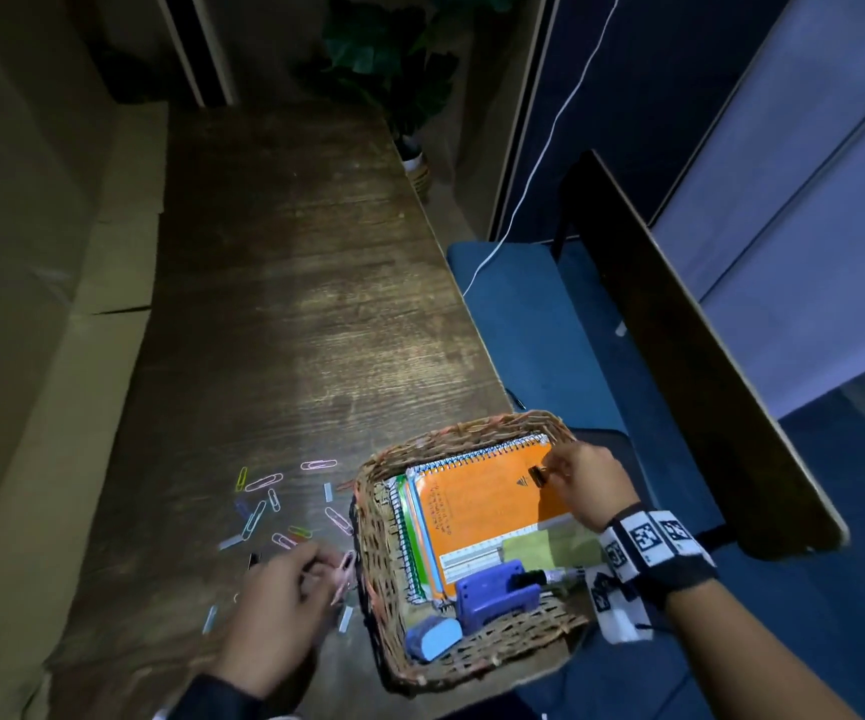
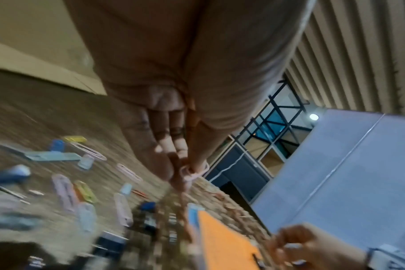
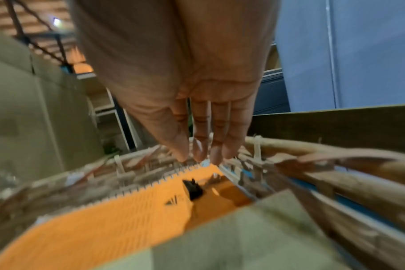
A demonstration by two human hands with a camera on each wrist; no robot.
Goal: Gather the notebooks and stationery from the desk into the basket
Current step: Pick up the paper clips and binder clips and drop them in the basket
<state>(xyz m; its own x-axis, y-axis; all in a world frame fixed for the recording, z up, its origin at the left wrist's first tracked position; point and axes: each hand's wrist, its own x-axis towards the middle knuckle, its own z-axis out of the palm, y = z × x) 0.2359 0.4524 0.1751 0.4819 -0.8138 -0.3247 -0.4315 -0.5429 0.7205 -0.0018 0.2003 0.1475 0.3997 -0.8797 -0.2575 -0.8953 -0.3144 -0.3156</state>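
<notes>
Listing by view. Head view: wicker basket (image 1: 375, 537) at the desk's (image 1: 290, 304) near right corner, holding an orange spiral notebook (image 1: 477, 506) on a stack of others, a ruler (image 1: 472, 561), a green notepad (image 1: 549, 550), a blue stapler (image 1: 492, 597), a marker (image 1: 544, 578) and a blue eraser (image 1: 435, 636). Right hand (image 1: 588, 483) over the notebook's far corner, fingertips beside a small black clip (image 1: 536, 476). Left hand (image 1: 284, 610) on the desk just left of the basket, pinching a pink paper clip (image 1: 343, 576). Loose coloured paper clips (image 1: 264, 506) scattered on the desk.

Left wrist view: left hand (image 2: 171, 127), fingers drawn together, a pink paper clip (image 2: 192, 173) held at the fingertips; paper clips (image 2: 62, 188) blurred on the desk below.

Right wrist view: right hand (image 3: 197, 109), fingers straight and empty above the basket; black clip (image 3: 193, 189) lying on the orange notebook (image 3: 116, 219), apart from the fingertips.
</notes>
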